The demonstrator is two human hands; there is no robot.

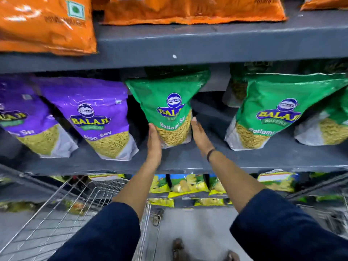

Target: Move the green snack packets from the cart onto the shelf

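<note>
Green packet: we see one green snack packet [170,108] standing at frame centre on the middle shelf [188,159], leaning back, top edge tucked under the shelf above.
Left hand [154,146]: flat against the packet's lower left edge, fingers [152,129] straight and pressed to its side.
Right hand [201,136]: flat along the lower right edge, fingers [194,123] extended, touching or just beside the packet; we cannot tell which.
Grip: neither hand is curled round it; both palms lie open, bracketing the base from either side, so the packet sits between them and is steadied, not clutched.
Neighbours: purple packets [90,117] just beside on the left; more green packets [273,112] to the right with a gap between.
Cart [79,202]: wire basket at lower left, below the shelf; contents unclear.
Risk, tipping: we judge the packet could topple forward off the shelf lip once the palms let go, as it stands narrow and leaning.
Risk, knock-on: a sideways nudge could push it into the purple packets.
Risk, crumple: squeezing may crush the contents.
</note>
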